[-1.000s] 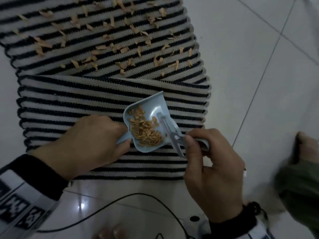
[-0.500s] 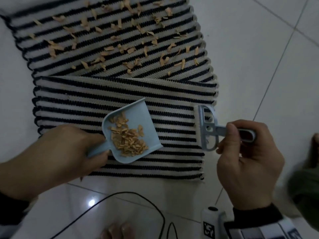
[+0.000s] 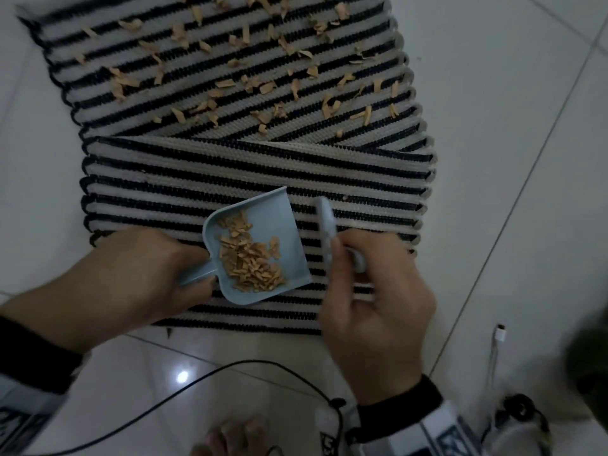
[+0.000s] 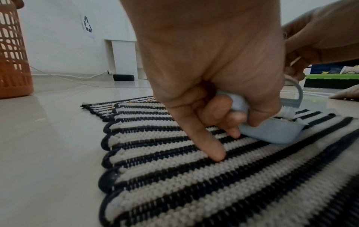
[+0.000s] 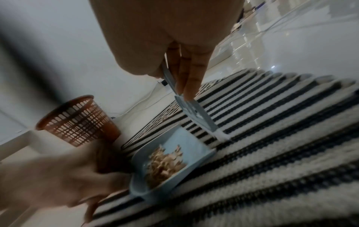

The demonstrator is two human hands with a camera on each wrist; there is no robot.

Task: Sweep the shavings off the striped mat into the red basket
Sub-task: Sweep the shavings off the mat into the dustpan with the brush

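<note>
A black-and-white striped mat (image 3: 230, 172) lies on the floor, its near part folded over. Tan shavings (image 3: 263, 90) are scattered over its far half. My left hand (image 3: 141, 271) grips the handle of a light blue dustpan (image 3: 273, 225), which rests on the near part of the mat and holds a heap of shavings (image 3: 253, 261). My right hand (image 3: 371, 291) grips a small blue brush (image 3: 324, 222) just right of the pan's open edge, bristles down on the mat (image 5: 252, 138). The red basket (image 5: 77, 121) stands on the floor beyond the mat's left side.
White floor tiles (image 3: 493, 126) surround the mat. A black cable (image 3: 230, 366) loops across the floor near my body, and a white cable end (image 3: 500, 334) lies at the right. My toes (image 3: 230, 439) show at the bottom edge. A dark green shape (image 3: 589, 366) sits at the right.
The right hand has brought the brush back left, from well clear of the pan to just beside its open edge. The left hand has kept hold of the pan with its load.
</note>
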